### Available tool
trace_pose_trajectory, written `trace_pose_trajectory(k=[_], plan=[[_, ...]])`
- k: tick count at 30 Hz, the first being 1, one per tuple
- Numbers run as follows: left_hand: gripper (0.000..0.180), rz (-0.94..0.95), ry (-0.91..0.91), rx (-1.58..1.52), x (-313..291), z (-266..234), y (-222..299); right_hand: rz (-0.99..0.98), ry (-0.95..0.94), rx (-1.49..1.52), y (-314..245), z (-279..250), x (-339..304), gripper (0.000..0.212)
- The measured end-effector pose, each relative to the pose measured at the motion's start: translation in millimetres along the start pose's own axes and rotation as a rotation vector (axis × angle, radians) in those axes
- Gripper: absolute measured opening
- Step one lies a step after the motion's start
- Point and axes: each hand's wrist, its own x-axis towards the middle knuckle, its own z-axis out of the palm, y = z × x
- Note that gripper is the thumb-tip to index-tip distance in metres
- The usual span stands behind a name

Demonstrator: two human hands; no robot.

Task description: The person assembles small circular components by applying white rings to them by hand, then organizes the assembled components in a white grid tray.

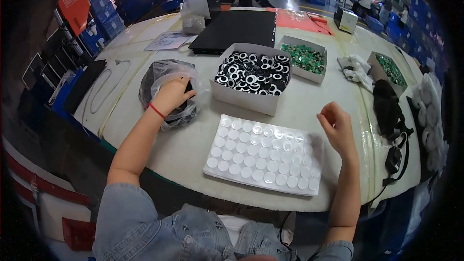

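Observation:
My left hand (170,95), with a red cord round its wrist, reaches into a clear plastic bag (186,112) of black contents. Its thumb shows at the mouth of the bag, while most fingertips are hidden. My right hand (337,128) is raised over the table at the right, fingers curled in, and nothing shows in it. Between my arms lies a white sheet (265,157) covered with rows of round white discs. Beyond the sheet stands a white open box (246,101) full of black and white rings.
Behind the ring box are a box of green circuit pieces (304,58) and a black flat case (237,31). Another box of green pieces (389,70), a white crumpled bag (356,71) and a black strapped item (386,106) lie at the right. A thin cable (99,84) lies left.

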Motion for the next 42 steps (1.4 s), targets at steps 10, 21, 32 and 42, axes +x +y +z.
trace_pose_trajectory(k=[10,21,32,42], plan=[[0.035,-0.151,0.257,0.311,4,36,7,-0.096,-0.151,-0.235,3,4,-4,0.011],[0.030,-0.305,0.138,-0.117,37,-24,-22,-0.109,-0.253,-0.287,-2,4,-7,0.011],[0.028,-0.153,0.172,0.246,10,-18,-25,-0.076,-0.288,-0.331,0,8,-16,0.013],[0.035,-0.153,0.046,-0.185,-50,-121,63,-0.114,-0.269,-0.320,4,4,-2,0.012]])
